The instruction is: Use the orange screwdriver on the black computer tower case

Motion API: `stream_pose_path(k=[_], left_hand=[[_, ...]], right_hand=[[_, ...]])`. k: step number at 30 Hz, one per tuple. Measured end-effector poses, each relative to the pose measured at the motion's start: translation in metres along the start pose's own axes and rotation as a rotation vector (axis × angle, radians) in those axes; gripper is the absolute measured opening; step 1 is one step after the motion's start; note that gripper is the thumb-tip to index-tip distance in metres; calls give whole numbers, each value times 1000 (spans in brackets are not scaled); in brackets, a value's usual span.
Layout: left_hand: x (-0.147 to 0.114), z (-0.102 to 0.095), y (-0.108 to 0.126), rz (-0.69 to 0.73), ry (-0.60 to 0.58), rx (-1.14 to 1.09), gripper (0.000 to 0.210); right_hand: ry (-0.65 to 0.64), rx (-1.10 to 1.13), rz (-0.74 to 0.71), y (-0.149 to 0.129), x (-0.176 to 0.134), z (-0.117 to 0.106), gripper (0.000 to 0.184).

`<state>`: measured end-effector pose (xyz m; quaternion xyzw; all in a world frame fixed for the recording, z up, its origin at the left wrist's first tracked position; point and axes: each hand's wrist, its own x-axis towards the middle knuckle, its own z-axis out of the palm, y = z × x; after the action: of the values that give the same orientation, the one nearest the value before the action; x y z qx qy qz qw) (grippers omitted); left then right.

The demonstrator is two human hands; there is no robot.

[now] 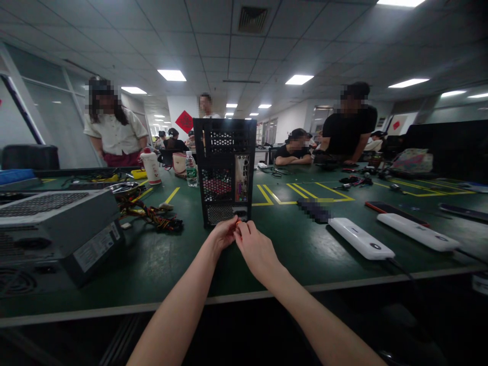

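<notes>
A black computer tower case (197, 168) stands upright on the green table, its rear panel turned toward me. At its foot sits a power supply (219, 213) with a perforated grille and a socket. My left hand (223, 235) is closed at the lower right of that panel, its fingertips pressed together by the socket. Against it, my right hand (258, 249) pinches a small orange thing (239, 222). Only a bit of orange shows between the fingers, so its kind is hidden. Whether my left fingers also hold it, I cannot make out.
Stacked grey power supplies (57, 234) and bundled cables (156, 216) lie left. White power banks (360, 238) and phones (396, 212) lie right. A water bottle (191, 170) and a white cup (152, 166) stand behind. Several people are across the table.
</notes>
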<state>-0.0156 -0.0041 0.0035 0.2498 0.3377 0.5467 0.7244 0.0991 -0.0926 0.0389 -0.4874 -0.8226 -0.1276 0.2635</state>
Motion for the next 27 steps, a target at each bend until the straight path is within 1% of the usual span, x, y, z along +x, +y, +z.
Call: stream_pose_path(k=[2,5,8,10,14,16,18,21,23,25,27], left_hand=[[1,-1,0,6,28,10,14],[0,-1,0,9,64,19,14],[0,-2,0,18,54,5,13],[0,-3,0,21,44,-4,11],[1,-2,0,-7,39,29,12],[0,-1,1,-14,29,38,12],[-2,1,1,-20,35,34,14],[-5,3,1,-20,72,39,16],[-5,3,1,-8,96,53,19],[-4,3,0,14,97,66,21],[-2,2,-1,21,65,69,19]], right_hand=[[-7,44,-15,0,-3,0,22],[-7,94,-94,1,-8,1,25],[0,76,-145,3,-8,3,30],[17,49,-137,4,-6,4,28],[36,11,-53,5,-2,3,20],[32,26,-29,5,-3,2,20],[33,50,-54,5,-5,2,22],[33,52,-151,6,-7,3,29],[30,39,-185,7,-7,4,29],[38,34,-159,8,-5,6,23],[57,41,-103,10,-3,6,18]])
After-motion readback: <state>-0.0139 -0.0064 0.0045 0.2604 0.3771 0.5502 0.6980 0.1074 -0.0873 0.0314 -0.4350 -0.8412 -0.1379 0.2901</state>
